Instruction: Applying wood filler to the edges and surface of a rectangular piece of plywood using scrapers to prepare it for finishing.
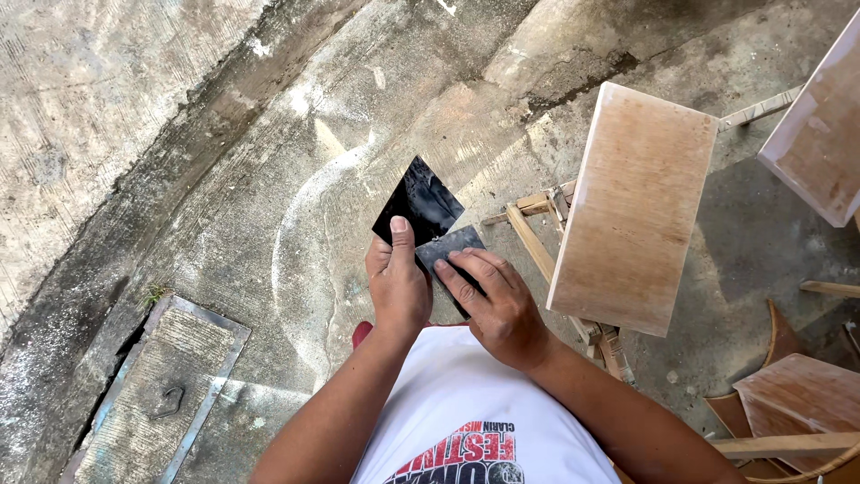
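Observation:
My left hand (395, 285) grips a thin, shiny black sheet (419, 202) by its lower corner, thumb pressed on top. My right hand (495, 300) lies flat with its fingers spread on a smaller dark grey piece (450, 245) that overlaps the black sheet's lower edge. Both hands are held in front of my chest, above a concrete floor. Whether the two pieces are joined cannot be told.
A pale wooden stool (634, 206) stands just right of my hands. More wooden boards sit at the upper right (820, 125) and lower right (797, 399). A metal-framed concrete hatch cover (161, 381) lies at the lower left. A white curved mark crosses the floor.

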